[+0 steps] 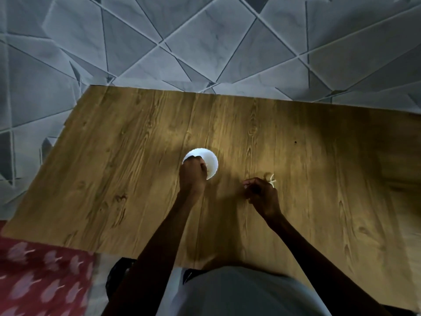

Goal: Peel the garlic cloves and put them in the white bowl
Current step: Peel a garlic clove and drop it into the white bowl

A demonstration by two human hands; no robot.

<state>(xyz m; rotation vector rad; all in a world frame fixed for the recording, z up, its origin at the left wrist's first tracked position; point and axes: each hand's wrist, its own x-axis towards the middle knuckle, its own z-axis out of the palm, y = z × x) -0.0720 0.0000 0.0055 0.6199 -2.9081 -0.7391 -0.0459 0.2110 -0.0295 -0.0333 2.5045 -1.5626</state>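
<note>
Left hand point(192, 173) is curled into a loose fist right over the near-left part of the white bowl point(210, 161), covering some of the rim; can't tell if there's a clove in it, too dark. Right hand point(262, 193) sits to the right of the bowl, fingers bunched together, low over the wooden surface point(114, 167). Some pale garlic skin bits point(272, 180) lie just past that hand, also right of the bowl. Bowl's inside looks blown out white.

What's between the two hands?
Bare table in the head view; left hand is over the bowl, right hand beside pale peel scraps.
</note>
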